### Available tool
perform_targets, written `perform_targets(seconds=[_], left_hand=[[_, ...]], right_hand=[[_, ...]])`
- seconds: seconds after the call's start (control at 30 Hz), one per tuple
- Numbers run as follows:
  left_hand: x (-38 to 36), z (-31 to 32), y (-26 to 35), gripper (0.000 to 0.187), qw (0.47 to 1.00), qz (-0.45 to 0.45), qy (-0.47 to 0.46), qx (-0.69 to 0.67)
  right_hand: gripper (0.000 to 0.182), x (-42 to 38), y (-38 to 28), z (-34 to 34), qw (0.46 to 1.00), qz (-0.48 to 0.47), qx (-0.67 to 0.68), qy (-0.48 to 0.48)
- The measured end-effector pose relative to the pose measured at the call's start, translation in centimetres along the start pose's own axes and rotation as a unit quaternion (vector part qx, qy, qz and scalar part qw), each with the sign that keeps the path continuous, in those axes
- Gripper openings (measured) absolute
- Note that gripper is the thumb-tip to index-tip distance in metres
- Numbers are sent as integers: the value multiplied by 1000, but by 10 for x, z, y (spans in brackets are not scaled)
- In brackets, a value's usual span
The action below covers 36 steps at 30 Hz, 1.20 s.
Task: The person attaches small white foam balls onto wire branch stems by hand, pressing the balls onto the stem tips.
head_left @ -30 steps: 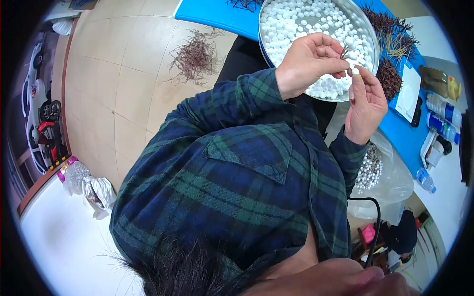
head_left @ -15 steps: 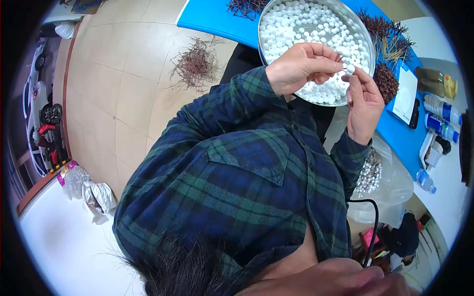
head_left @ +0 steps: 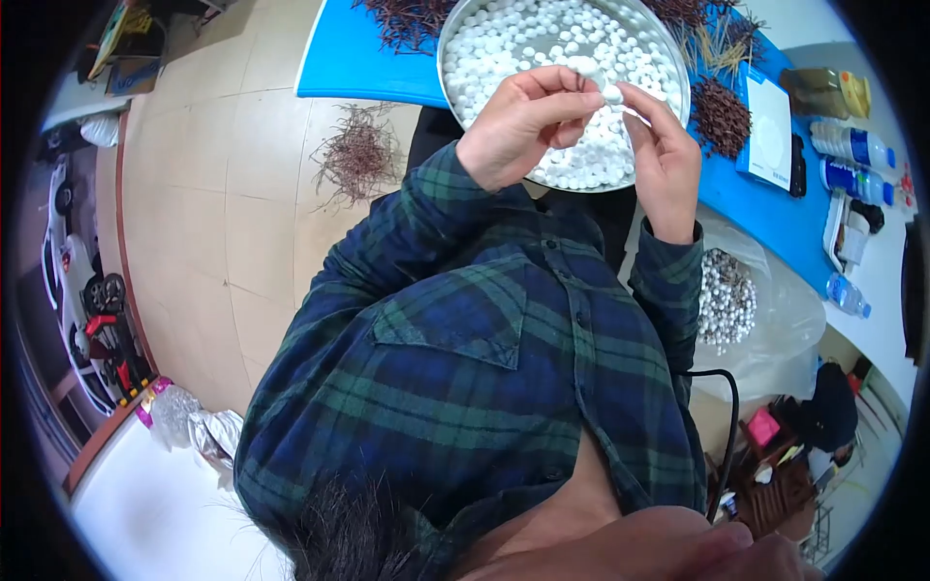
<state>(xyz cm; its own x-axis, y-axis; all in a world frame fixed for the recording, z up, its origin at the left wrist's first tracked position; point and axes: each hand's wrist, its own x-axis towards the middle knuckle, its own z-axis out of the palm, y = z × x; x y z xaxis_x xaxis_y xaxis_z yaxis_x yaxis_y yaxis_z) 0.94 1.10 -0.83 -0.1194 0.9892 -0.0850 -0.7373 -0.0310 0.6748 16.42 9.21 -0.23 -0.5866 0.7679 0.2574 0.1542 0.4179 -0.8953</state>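
Observation:
My left hand (head_left: pixel 528 126) is over the round metal tray (head_left: pixel 446 97), its thumb and forefinger pinched on a thin dark stem, mostly hidden by the fingers. Right against those fingertips is a small white ball (head_left: pixel 612 94), held between the thumb and forefinger of my right hand (head_left: pixel 666 165). Many loose white balls (head_left: pixel 596 165), like foam beads, fill the tray. Dark brown stems (head_left: pixel 402 21) lie in a bunch beyond its left side, and a dark brown pile (head_left: pixel 720 116) lies to its right.
A blue table (head_left: pixel 368 58) bears the tray, a white box (head_left: pixel 770 136) and several bottles (head_left: pixel 852 145). A clear plastic bag (head_left: pixel 775 320) with white balls on dark stems hangs or lies at my right. Stems (head_left: pixel 358 153) are scattered on the tiled floor. A black cable (head_left: pixel 733 426) runs beside me.
The whole view has shifted, so the tray and both hands appear further left and higher. The white ball now sits closer to my left fingertips.

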Motion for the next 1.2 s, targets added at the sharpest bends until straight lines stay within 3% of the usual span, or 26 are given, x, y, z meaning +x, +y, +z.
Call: perform_targets(seconds=[0.1, 0.17, 0.3, 0.43, 0.6, 0.77, 1.2], left_hand=[[1, 1, -1, 3, 999, 8, 17, -29], [1, 2, -1, 3, 1000, 5, 19, -23], [1, 4, 0, 3, 1000, 4, 31, -5], [2, 6, -3, 3, 1000, -14, 19, 9], [3, 7, -5, 3, 999, -23, 17, 17], [2, 3, -5, 7, 999, -30, 9, 24], [2, 6, -7, 4, 998, -40, 21, 33]], right_hand=[[20, -7, -1, -7, 995, -2, 79, 62], [16, -15, 9, -29, 987, 61, -3, 148], [13, -30, 55, -81, 957, 121, -137, 226], [15, -38, 84, -103, 917, 48, -370, 142], [15, -28, 85, -107, 886, -59, -455, 69], [15, -23, 101, -118, 858, -78, -508, 2], [9, -26, 100, -124, 850, -77, -522, -12]])
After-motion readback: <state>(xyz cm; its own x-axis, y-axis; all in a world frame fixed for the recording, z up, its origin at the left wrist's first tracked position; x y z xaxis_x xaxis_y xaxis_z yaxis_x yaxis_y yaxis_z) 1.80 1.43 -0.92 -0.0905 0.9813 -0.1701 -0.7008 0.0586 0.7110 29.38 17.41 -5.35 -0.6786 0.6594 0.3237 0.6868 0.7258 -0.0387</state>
